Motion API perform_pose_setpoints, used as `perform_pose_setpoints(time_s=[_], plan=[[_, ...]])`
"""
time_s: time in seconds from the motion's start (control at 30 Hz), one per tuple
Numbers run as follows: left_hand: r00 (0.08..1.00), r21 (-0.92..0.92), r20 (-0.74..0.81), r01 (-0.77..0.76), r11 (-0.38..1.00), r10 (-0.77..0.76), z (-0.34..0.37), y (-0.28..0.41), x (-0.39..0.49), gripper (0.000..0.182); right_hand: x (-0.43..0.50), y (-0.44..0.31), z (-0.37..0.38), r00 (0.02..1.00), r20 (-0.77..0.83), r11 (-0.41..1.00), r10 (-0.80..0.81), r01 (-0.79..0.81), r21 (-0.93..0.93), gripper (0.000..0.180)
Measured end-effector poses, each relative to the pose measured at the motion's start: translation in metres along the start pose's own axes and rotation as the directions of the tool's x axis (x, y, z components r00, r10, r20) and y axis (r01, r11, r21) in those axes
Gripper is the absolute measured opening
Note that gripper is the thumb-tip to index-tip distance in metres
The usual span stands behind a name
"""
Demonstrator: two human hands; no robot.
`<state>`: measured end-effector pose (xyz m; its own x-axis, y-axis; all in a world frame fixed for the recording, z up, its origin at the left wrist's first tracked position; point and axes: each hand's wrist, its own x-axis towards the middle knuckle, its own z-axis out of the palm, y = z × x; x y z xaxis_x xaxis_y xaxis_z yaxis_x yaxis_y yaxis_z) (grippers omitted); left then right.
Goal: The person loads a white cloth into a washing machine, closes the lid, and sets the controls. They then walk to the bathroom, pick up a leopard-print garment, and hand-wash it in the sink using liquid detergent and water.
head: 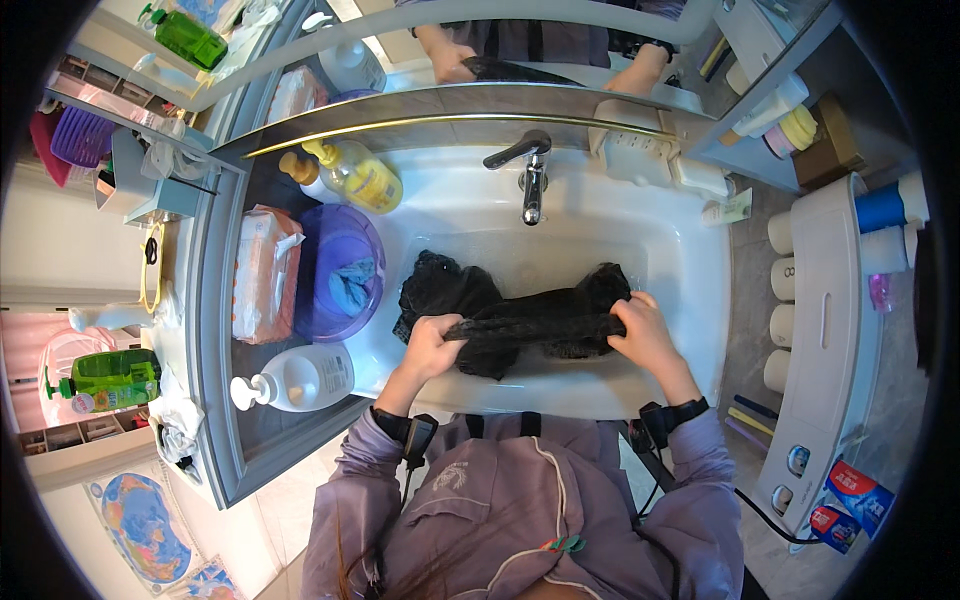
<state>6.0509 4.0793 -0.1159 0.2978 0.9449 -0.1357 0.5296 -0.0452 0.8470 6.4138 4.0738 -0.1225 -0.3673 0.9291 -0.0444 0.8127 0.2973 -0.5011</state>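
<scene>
A wet black garment [465,300] lies bunched in the white washbasin [675,247], partly in shallow water. My left hand [435,345] grips one end of a fold of it, and my right hand [643,330] grips the other end. Between them the fold is stretched fairly straight across the near part of the basin. Loose parts of the cloth hang and rest below and behind the fold. Beyond the hands stands a chrome faucet [532,187]; whether water runs from it I cannot tell.
Left of the basin are a purple plastic basin [375,300] holding a blue cloth [351,286], a wipes pack [266,277], a white pump bottle [307,379] and a yellow pump bottle [367,180]. A mirror edge crosses behind. At right stands a white organizer [817,330].
</scene>
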Motion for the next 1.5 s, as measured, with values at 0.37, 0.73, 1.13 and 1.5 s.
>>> perform_pose_setpoints(time_s=[0.37,0.73,1.13,1.5], plan=[[0.813,-0.365,0.354,0.575,0.733,-0.462,0.045,-0.063,0.072,0.066,0.066,0.018,0.065,0.878,0.060,0.508,0.475,-0.329,0.796,0.032],[0.590,-0.517,0.156,0.732,0.444,-0.792,0.180,-0.118,0.136,0.085,0.113,0.038,0.180,0.952,0.025,0.908,0.306,-0.300,0.294,0.061],[0.659,-0.919,0.263,0.394,0.025,-0.704,0.185,-0.096,0.131,0.071,0.119,0.003,0.165,0.930,-0.048,0.701,0.363,-0.239,0.672,0.052],[0.808,-0.957,0.188,0.278,0.080,-0.558,0.180,-0.097,0.105,0.056,0.095,-0.055,0.137,0.984,-0.038,0.902,0.175,-0.145,0.406,0.028]])
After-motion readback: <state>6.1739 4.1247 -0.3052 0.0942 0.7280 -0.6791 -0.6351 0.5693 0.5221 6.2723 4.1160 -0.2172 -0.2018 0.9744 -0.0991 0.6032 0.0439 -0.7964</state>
